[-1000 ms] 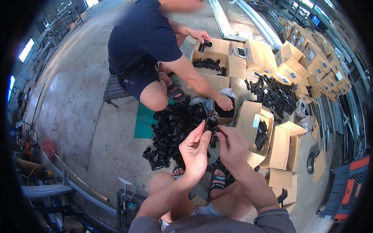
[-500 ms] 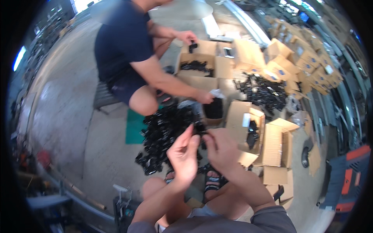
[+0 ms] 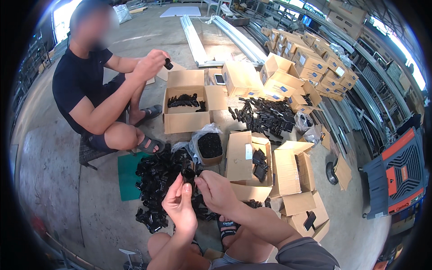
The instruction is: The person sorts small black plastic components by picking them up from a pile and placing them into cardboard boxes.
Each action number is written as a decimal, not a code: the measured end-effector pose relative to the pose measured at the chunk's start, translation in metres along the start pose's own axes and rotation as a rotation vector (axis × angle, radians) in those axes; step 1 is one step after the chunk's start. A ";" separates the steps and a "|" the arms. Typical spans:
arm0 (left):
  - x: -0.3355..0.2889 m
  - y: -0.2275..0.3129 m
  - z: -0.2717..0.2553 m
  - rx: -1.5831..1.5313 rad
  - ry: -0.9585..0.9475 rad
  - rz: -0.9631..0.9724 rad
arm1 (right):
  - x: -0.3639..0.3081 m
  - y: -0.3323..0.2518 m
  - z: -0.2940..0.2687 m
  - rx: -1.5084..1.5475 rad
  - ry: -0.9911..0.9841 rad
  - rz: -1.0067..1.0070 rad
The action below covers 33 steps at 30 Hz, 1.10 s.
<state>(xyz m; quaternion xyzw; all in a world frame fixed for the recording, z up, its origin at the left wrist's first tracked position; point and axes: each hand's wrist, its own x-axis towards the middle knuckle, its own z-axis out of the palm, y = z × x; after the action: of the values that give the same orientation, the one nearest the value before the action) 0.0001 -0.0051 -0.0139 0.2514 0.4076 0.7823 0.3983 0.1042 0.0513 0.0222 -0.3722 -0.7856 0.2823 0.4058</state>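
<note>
Head view: left hand is gripping a black part, thumb and fingers pressing its lower end, round opening facing up toward the camera. Right hand is curling its fingers against the part's right side; can't tell if it's pinching the part or a smaller piece. The part is sitting up in the air, over the right side of a pile of black fittings. Pile is covering some of a green mat on the floor. A small carton, bag-lined and full of black bits, is standing just beyond the hands. An open box is holding black pieces, right of that. Co-worker in a dark shirt is sitting at upper left, holding a small black piece near another open box. Grey-and-orange machine is standing far right.
</note>
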 end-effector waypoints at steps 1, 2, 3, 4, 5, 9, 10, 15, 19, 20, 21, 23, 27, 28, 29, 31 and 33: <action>0.001 -0.001 0.000 -0.013 0.005 -0.012 | 0.000 -0.001 -0.001 -0.008 0.000 0.002; 0.001 -0.002 -0.001 -0.016 0.015 -0.018 | 0.001 -0.003 -0.001 -0.003 -0.003 0.002; 0.001 -0.002 -0.001 -0.020 0.026 -0.024 | 0.002 -0.005 -0.001 0.001 -0.007 0.002; 0.000 -0.001 0.001 -0.040 0.042 -0.040 | 0.002 -0.006 -0.001 0.002 -0.011 -0.001; 0.000 0.001 0.001 -0.031 0.037 -0.032 | 0.001 -0.009 -0.001 0.004 -0.014 -0.002; 0.002 0.000 -0.003 0.055 0.057 -0.004 | 0.004 -0.011 0.000 -0.019 -0.043 0.010; 0.002 -0.002 -0.004 0.064 0.053 -0.011 | 0.004 -0.010 -0.001 -0.028 -0.049 0.017; 0.001 0.002 0.000 -0.006 0.011 0.000 | 0.003 -0.006 -0.003 0.010 -0.066 0.040; 0.001 0.004 -0.001 -0.004 -0.007 0.014 | 0.003 -0.006 -0.001 0.052 -0.067 0.051; 0.001 0.004 -0.001 -0.009 -0.013 0.018 | 0.003 -0.006 -0.002 0.064 -0.073 0.065; 0.001 0.003 -0.001 -0.015 -0.020 0.022 | 0.003 -0.005 -0.002 0.083 -0.081 0.082; 0.001 0.003 0.001 -0.027 -0.024 0.028 | 0.003 -0.003 -0.003 0.122 -0.095 0.116; 0.000 0.003 0.001 -0.039 -0.018 -0.001 | -0.002 0.006 -0.005 0.160 -0.121 0.106; 0.001 0.002 0.000 -0.046 -0.017 -0.009 | -0.001 0.001 -0.007 0.181 -0.101 0.105; 0.001 0.001 -0.001 -0.054 -0.017 -0.016 | 0.000 -0.003 -0.008 0.201 -0.080 0.104; 0.003 0.002 -0.002 -0.057 -0.016 -0.023 | 0.000 -0.009 -0.008 0.201 -0.051 0.152; 0.002 0.001 0.000 -0.058 -0.022 -0.037 | -0.001 -0.009 -0.007 0.134 -0.025 0.130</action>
<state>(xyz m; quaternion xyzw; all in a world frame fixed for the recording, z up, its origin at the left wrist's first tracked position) -0.0013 -0.0035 -0.0126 0.2405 0.3850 0.7835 0.4244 0.1073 0.0462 0.0322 -0.3907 -0.7440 0.3647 0.4009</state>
